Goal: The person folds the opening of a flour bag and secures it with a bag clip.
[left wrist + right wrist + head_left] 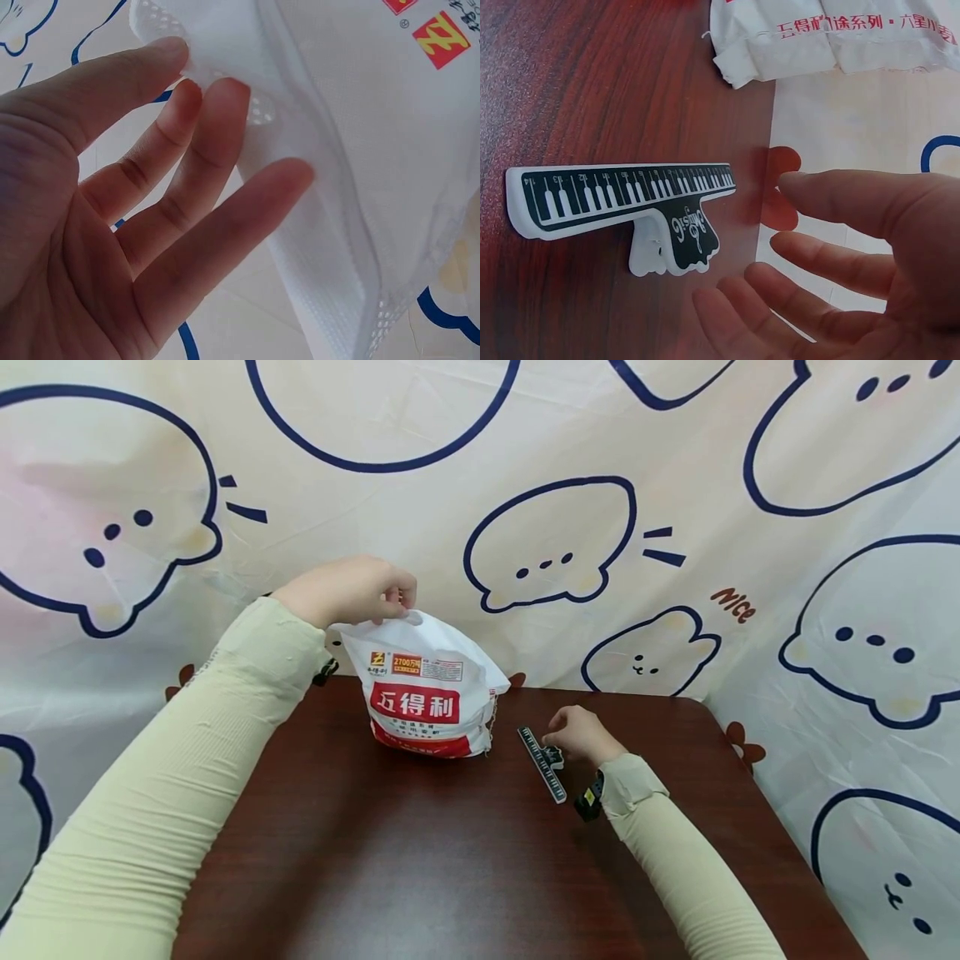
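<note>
Fingertips of the left hand are pinching the top edge of the white bag, which is standing on the brown table at about eleven o'clock from the clip. Right hand, fingers loosely spread, is hovering just beside the piano-key clip lying flat, holding nothing.
</note>
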`<action>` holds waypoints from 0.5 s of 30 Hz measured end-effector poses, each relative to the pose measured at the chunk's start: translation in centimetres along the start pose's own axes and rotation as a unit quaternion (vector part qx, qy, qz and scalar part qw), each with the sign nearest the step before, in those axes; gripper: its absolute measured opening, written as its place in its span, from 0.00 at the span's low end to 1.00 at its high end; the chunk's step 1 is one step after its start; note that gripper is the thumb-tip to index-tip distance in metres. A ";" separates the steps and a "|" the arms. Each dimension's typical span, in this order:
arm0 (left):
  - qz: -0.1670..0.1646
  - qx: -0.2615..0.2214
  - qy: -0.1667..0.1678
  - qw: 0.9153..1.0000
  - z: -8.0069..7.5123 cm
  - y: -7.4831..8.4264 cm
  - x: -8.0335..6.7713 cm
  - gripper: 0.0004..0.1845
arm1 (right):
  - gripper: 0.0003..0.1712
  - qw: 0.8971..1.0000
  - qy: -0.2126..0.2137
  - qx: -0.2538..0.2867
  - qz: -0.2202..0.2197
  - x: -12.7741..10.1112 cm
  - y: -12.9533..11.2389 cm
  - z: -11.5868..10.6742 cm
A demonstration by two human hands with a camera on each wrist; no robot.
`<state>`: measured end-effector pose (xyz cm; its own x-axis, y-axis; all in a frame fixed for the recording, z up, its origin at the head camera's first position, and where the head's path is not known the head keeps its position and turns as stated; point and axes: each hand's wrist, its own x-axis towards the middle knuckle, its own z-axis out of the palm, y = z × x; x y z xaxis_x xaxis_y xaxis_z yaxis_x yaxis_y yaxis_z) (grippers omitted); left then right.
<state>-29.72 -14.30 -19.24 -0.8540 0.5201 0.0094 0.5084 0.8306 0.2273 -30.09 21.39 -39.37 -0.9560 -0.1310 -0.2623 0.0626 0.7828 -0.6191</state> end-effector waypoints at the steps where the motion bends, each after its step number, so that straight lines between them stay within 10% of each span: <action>1: -0.001 0.001 0.000 1.000 0.0 0.0 0.0 0.05 | 0.18 1.000 -0.001 -0.001 0.002 0.1 0.1 0.1; 15: 0.000 0.004 0.001 1.000 0.0 0.1 0.0 0.04 | 0.17 1.000 -0.016 0.002 0.015 0.6 0.9 0.9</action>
<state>-29.65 -14.20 -19.25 -0.8543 0.5196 0.0121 0.5092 0.8321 0.2198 -30.40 21.46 -40.76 -0.9439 -0.1263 -0.3050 0.0931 0.7846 -0.6130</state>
